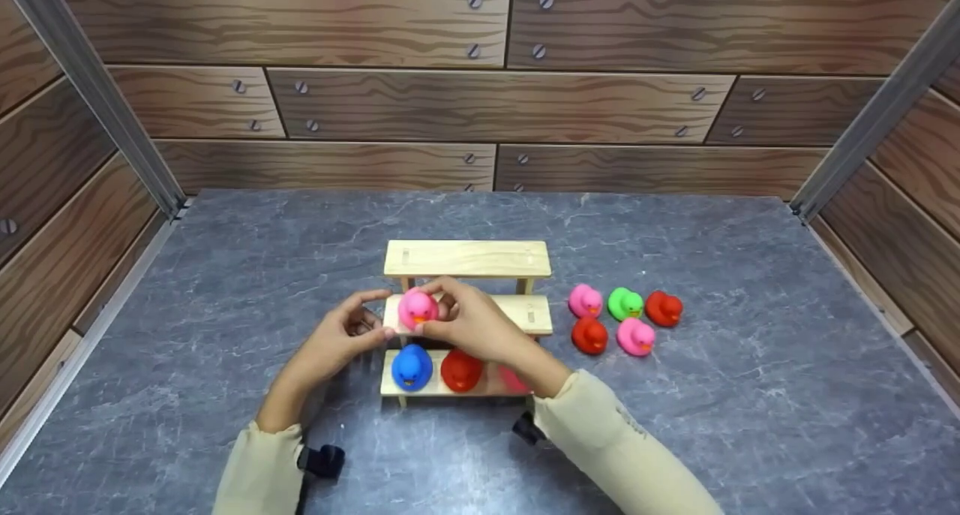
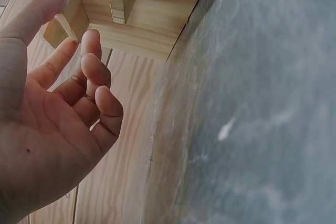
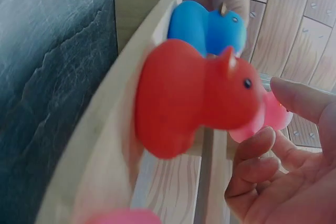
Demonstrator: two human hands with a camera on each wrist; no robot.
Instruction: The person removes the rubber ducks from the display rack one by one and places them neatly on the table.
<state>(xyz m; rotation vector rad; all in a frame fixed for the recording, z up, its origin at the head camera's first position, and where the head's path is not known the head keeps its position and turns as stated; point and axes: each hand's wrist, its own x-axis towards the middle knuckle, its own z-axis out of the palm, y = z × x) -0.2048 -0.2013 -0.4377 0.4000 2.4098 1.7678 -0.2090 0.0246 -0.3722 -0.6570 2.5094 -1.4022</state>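
Observation:
A pink rubber duck (image 1: 418,309) sits at the left end of the middle step of a three-step wooden stand (image 1: 517,312). My right hand (image 1: 480,323) pinches this duck between thumb and fingers. At the step's left end, my left hand (image 1: 330,346) holds the board between thumb and index finger, one at each corner; its other fingers (image 2: 97,72) curl loosely below. On the lowest step stand a blue duck (image 1: 412,367), a red duck (image 3: 173,98) and a pink duck (image 1: 514,378), the last partly hidden by my right wrist.
To the right of the stand, several ducks lie grouped on the grey marbled table (image 1: 750,395): two pink, two red (image 1: 589,335) and one green (image 1: 625,303). The top step (image 1: 466,258) is bare wood. Wood-patterned panels (image 1: 495,106) enclose the back and sides.

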